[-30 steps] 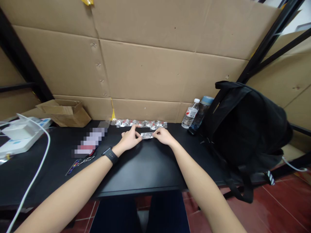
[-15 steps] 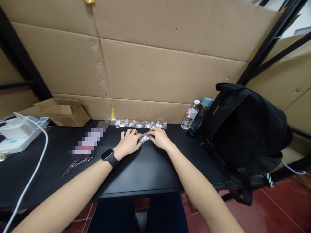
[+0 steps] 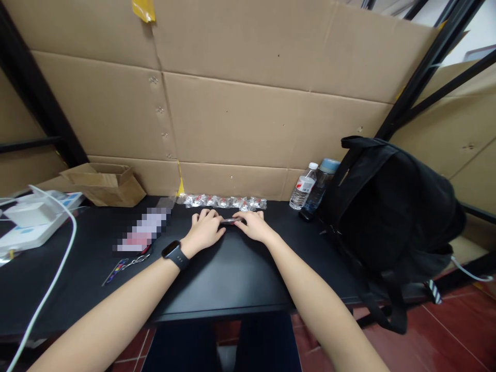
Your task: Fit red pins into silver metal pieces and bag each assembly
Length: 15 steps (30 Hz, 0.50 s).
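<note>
Between my two hands is a small flat packet (image 3: 231, 221), seen nearly edge-on as a thin dark and pinkish strip. My left hand (image 3: 204, 231), with a black smartwatch (image 3: 174, 253) on its wrist, pinches the packet's left end. The thumb and fingers of my right hand (image 3: 253, 226) are closed on the other end. Just beyond the fingers, several clear-wrapped silvery pieces with red marks (image 3: 220, 201) lie in a row along the cardboard wall. What is inside the packet cannot be made out.
A black backpack (image 3: 391, 206) stands on the right of the black table (image 3: 225, 284), beside a water bottle (image 3: 302, 192) and a blue-lidded bottle (image 3: 321, 181). On the left are a small open cardboard box (image 3: 124, 194), a blurred-out card, a keychain (image 3: 134, 261) and a white power strip (image 3: 42, 227) with a cable.
The packet has turned from showing its shiny silver face to nearly edge-on between my fingers. Both hands stay in about the same place. The view has tilted slightly upward.
</note>
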Available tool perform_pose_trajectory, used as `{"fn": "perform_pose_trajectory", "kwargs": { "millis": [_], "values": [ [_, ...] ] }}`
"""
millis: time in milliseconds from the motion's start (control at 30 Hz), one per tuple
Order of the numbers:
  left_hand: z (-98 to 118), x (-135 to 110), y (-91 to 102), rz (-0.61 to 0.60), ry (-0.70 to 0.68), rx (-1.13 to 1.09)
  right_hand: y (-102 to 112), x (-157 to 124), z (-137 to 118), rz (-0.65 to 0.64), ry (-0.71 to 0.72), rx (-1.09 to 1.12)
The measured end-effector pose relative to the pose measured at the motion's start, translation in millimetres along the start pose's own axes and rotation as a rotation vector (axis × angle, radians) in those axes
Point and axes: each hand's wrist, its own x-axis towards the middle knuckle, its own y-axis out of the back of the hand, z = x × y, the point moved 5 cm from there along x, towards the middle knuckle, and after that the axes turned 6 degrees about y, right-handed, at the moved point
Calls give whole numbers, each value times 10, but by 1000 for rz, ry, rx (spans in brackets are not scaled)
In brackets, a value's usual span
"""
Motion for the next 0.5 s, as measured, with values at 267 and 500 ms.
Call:
{"fn": "perform_pose_trajectory", "kwargs": {
  "millis": [267, 500],
  "values": [
    [-165, 130, -79, 9, 103, -119, 58, -29, 82, 91, -136, 263],
    [-36, 25, 52, 96, 36, 3, -45, -27, 80, 64, -148, 156]
  ]
}}
